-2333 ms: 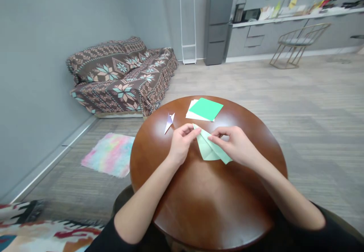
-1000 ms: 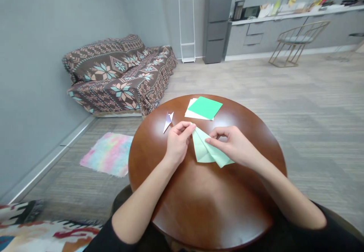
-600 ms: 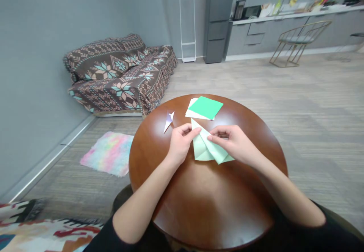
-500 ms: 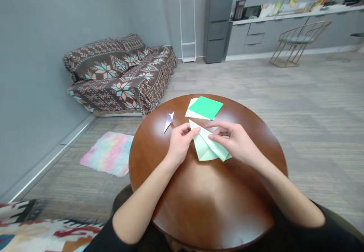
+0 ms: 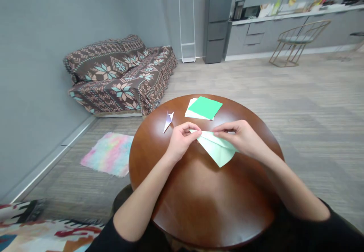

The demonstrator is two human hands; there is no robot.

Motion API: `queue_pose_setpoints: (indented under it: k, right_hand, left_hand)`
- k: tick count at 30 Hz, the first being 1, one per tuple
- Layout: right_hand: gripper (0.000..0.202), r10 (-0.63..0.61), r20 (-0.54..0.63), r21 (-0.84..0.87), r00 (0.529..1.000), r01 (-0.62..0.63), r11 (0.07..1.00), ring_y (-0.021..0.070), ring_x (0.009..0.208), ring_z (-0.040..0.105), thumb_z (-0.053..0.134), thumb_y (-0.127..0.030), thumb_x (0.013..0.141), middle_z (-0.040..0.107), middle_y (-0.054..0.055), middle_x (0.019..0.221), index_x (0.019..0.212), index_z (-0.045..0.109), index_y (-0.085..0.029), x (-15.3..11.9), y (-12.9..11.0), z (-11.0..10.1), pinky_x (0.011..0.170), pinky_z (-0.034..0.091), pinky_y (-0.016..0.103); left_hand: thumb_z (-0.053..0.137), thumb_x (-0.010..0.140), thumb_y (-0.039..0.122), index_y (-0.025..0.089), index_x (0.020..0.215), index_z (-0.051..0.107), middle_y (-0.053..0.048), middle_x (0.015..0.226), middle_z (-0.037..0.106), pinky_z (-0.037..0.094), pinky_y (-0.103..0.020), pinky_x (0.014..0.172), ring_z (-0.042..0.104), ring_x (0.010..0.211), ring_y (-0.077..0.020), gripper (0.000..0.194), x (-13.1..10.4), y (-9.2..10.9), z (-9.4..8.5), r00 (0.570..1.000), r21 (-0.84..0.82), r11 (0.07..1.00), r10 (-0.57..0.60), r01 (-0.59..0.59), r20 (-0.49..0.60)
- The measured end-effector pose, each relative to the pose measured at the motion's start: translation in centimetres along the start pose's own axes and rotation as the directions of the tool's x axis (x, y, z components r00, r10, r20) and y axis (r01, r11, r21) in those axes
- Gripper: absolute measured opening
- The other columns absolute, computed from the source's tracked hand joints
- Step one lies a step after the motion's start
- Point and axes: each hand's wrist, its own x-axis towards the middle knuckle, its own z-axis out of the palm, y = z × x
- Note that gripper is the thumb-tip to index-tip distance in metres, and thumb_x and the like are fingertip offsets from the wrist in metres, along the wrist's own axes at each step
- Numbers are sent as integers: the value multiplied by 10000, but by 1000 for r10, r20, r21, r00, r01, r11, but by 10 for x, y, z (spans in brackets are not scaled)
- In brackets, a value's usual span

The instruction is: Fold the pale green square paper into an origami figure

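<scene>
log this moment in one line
left hand: pinching pale-green paper; right hand: likewise; green sheet: atop white sheets; purple-white folded piece: on table

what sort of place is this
Probably an open-plan living area with a kitchen, judging by the cloth-covered sofa, tall grey fridge and grey kitchen cabinets.

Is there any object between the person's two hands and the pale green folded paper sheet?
Nothing visible: the left hand and the right hand pinch the pale green folded paper sheet at its far edge. The bright green square paper lies beyond.
</scene>
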Motion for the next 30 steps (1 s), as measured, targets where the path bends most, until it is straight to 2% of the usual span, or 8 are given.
queue_pose_setpoints:
  k: [9,12,14,16,19,23,27,30]
  right_hand:
    - [225,71,192,-86,979,-55,995,200,747,675,640,-312,832,781,46,818,867,799,-156,12,23,-12,645,468,272]
    - [214,79,220,-136,972,-50,989,186,722,661,634,-286,819,768,43,775,840,790,-141,21,38,-5,652,462,266]
    - [218,78,251,-168,965,-36,985,179,705,659,623,-270,819,760,40,752,846,791,-134,26,48,2,637,463,257]
    - [215,80,263,-189,961,-31,982,175,695,663,613,-245,819,762,38,753,855,793,-134,30,56,9,628,465,252]
    - [192,77,267,-234,961,-13,972,173,720,677,609,-202,817,771,34,767,832,791,-143,32,59,16,655,472,244]
    - [173,73,238,-352,969,16,936,176,735,681,617,-162,816,769,19,764,820,789,-185,30,54,21,695,457,263]
    - [229,50,108,-519,993,13,855,270,934,669,548,-127,870,772,108,933,850,771,-176,14,41,24,838,410,388]
    - [280,-160,26,-777,987,121,618,306,1029,635,477,-87,921,733,182,1127,950,752,-133,-9,33,34,920,364,474]
  left_hand:
    - [720,817,339,148,810,681,-48,752,722,564,-306,676,682,668,-174,195,3,-4,-3,995,382,923,-5,-35,101]
    - [590,901,241,178,897,688,-69,927,730,551,-361,836,684,873,-208,116,-7,0,-1,966,741,636,251,-215,64]
    - [472,961,204,180,1002,683,-97,1021,715,521,-403,927,659,989,-230,217,-22,1,3,933,855,426,322,-296,163]
    - [447,974,209,173,1174,643,-127,1197,675,489,-417,1013,609,1146,-250,282,-41,-2,6,909,871,279,234,-404,346]
    - [540,949,351,121,1409,486,-176,1454,526,400,-482,1127,482,1345,-323,517,-65,-13,8,892,885,116,77,-451,445]
    - [487,967,489,115,1519,338,-165,1539,445,310,-505,1186,393,1426,-330,683,-75,-25,9,910,909,51,0,-413,414]
    - [463,956,556,118,1482,405,-168,1509,473,297,-534,1180,398,1410,-342,687,-73,-26,17,933,932,29,12,-361,360]
    - [455,958,539,109,1460,433,-170,1499,479,284,-527,1188,389,1413,-345,661,-74,-26,20,935,935,26,30,-354,353]
